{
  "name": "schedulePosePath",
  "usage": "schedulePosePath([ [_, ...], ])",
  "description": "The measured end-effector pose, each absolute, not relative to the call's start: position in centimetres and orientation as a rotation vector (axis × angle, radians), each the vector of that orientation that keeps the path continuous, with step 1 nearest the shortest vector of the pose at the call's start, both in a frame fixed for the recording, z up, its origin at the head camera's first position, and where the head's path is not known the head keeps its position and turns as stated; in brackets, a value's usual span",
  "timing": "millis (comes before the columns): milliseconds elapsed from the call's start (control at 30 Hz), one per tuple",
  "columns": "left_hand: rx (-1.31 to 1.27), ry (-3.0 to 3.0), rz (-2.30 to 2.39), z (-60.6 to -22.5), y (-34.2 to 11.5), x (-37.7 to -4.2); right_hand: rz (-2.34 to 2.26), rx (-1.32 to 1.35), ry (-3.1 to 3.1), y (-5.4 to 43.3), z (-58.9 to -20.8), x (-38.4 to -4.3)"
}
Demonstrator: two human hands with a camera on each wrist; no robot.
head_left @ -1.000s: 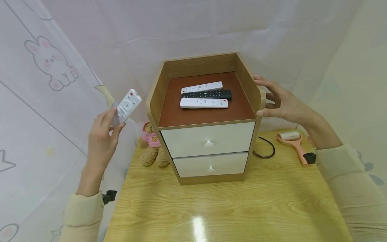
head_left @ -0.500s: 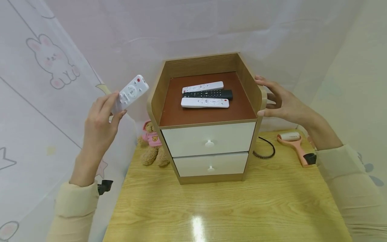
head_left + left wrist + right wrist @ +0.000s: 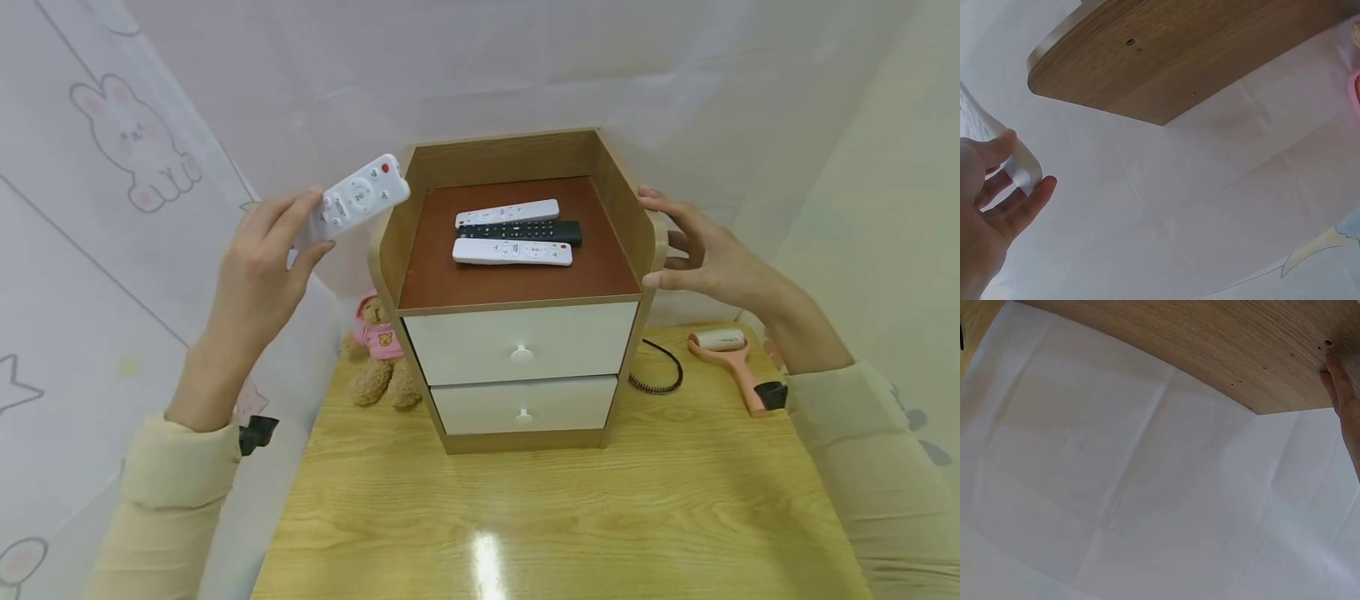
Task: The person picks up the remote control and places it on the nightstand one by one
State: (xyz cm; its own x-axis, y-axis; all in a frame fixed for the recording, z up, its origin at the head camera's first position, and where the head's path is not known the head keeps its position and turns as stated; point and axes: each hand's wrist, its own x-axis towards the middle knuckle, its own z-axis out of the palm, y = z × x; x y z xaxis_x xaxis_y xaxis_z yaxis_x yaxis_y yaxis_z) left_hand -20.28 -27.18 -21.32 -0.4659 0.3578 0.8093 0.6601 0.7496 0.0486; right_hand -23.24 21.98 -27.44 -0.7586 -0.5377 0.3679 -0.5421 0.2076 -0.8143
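My left hand [image 3: 258,271] pinches a white remote control [image 3: 358,197] between thumb and fingers, its button side with the red button facing up. It hangs in the air at the left side of a small wooden cabinet [image 3: 525,442], its far end overlapping the side panel in the head view. In the left wrist view the remote's rounded end [image 3: 1024,167] shows between the fingers. On the cabinet's brown top lie a black remote [image 3: 521,232] and two white remotes, one behind [image 3: 508,213] and one in front [image 3: 510,252]. My right hand [image 3: 712,254] rests its fingertips against the cabinet's right side panel [image 3: 1210,350].
Two white drawers with round knobs [image 3: 522,355] face me. A teddy bear in pink [image 3: 384,354] sits left of the cabinet. To its right lie a black headband [image 3: 660,387] and a lint roller [image 3: 726,350] on the wooden table [image 3: 420,525]. White curtains hang behind.
My left hand has moved up and to the right, bringing the white remote closer to the cabinet and turning it flatter. The right hand has stayed on the side panel.
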Motion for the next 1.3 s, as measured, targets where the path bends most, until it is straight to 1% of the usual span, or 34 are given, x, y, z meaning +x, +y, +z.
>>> schedulePosePath([
  [333,-0.908,-2.089,-0.425,-19.7,-24.7,-20.5,1.655,1.083,-2.44,22.0,-27.4,-23.2],
  [833,-1.131,-2.138,-0.292,-18.8,-20.7,-20.6,1.735,1.132,-2.375,22.0,-27.5,-23.3],
  [1067,-1.182,-2.161,-0.275,-19.1,-18.7,-20.7,1.708,1.106,-2.394,22.0,-27.4,-23.1],
  [1300,-1.239,-2.133,-0.183,-20.4,-17.0,-21.5,1.704,1.073,-2.414,21.9,-27.4,-22.8],
])
